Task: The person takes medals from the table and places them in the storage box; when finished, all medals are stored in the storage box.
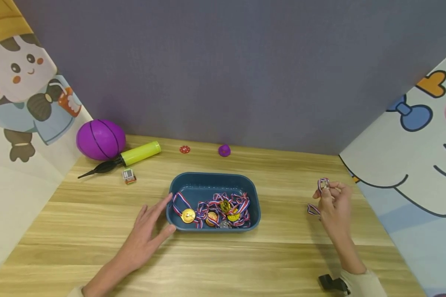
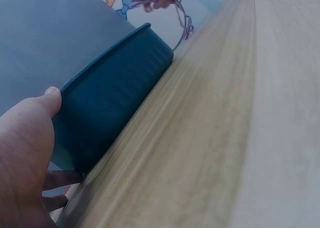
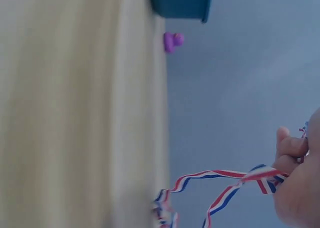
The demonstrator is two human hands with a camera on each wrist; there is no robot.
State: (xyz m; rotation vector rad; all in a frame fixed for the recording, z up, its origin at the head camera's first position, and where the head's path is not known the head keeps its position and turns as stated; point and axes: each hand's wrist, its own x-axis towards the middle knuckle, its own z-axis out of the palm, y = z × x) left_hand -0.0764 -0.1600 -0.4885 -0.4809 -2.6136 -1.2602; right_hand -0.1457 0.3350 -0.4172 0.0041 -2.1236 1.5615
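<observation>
Unlettered striped ribbon (image 1: 321,186), right hand (image 1: 332,204)

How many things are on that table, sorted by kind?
Bin: 1
Gold medals in the bin: 4
Ribbon held in the right hand: 1
Purple ball: 1
Pump: 1
Small box: 1
Red disc: 1
Small purple piece: 1
Total: 11

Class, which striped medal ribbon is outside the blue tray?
The ribbon pinched in the right hand, right of the tray; the others lie inside it.
</observation>
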